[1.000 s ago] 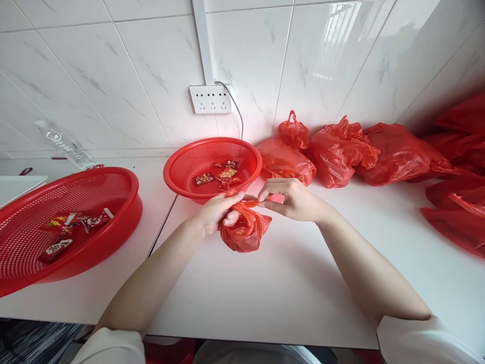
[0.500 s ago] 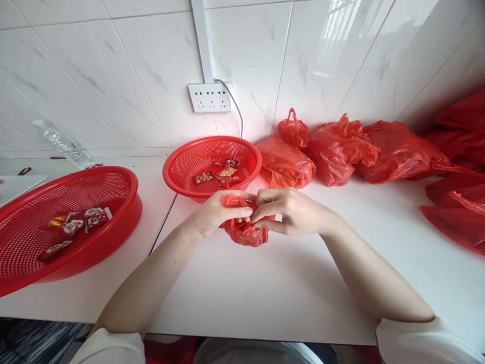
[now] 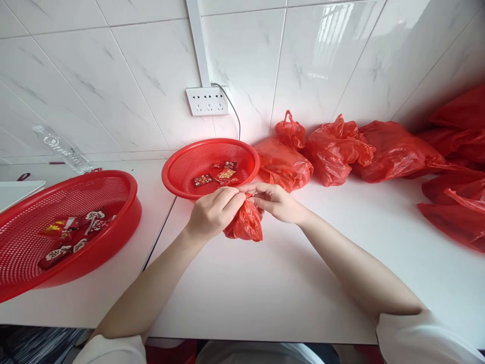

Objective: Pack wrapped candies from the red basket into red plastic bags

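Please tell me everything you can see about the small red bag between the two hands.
The small red bag is thin, glossy, crinkled plastic, bulging with hidden contents. Its top is gathered and pinched by the left hand and right hand. Its bottom is near or on the white table, before a red basket.

The small plastic bag (image 3: 246, 225) sits between the left hand (image 3: 212, 215) and right hand (image 3: 276, 201), near the middle of the tabletop (image 3: 284, 288). Just behind it stands the smaller basket (image 3: 171, 166) with candy packets (image 3: 204, 179) in it. A larger basket (image 3: 113, 243) lies to the left. Filled bags (image 3: 333, 151) line the wall at the right.
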`<state>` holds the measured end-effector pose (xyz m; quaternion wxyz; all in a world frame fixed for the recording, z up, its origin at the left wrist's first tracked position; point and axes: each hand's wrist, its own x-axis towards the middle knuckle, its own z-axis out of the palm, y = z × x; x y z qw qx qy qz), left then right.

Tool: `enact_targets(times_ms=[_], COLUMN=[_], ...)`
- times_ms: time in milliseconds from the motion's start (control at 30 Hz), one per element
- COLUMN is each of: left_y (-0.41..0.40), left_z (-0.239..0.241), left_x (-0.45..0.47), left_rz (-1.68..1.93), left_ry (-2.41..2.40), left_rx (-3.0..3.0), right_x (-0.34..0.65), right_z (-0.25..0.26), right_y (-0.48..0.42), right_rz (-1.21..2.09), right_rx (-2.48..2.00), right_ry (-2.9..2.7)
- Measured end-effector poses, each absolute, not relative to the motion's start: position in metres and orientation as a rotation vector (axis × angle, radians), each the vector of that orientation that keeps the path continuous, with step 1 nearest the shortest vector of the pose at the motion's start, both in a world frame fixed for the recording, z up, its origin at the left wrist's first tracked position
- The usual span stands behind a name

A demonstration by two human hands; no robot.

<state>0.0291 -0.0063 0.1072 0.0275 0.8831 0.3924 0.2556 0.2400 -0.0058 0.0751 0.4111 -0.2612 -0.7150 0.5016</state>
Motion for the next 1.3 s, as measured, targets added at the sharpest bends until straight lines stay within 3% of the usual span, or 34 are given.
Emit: enact_targets(times_ms=[100,200,400,767,1033,1167,1300], left_y=[-0.003,-0.001,0.0,0.011,0.008,0.005,0.003], left_z=[0.108,0.113,0.122,0.13,0.117,0.12,0.133], left_x=[0.023,0.018,0.022,0.006,0.019,0.017,0.014], left_rz=[0.812,0.826,1.379,0.543,0.083,0.004,0.138], left_ry=[1.272,1.157,0.455,0.884,1.086,1.165,1.292], left_rx=[2.747,3.061,3.687,3.011,2.613,2.555,2.497], right_x=[0.246,0.256,0.297,0.35,0.337,0.322,0.28], right_z=[0.085,0.101,0.119,0.109,0.115,0.116,0.1], right_y=[-0.009,-0.014,-0.007,0.01,-0.001,-0.008,-0.01], right_rz=[1.069,0.649,0.196,0.384,0.798,0.768,0.686], right_rx=[-0.683,-0.693,-0.782,-1.108,-1.54,-1.551,-1.232], right_ry=[-1.873,-2.073,-2.323,-2.334,-2.404,-2.41,-2.408])
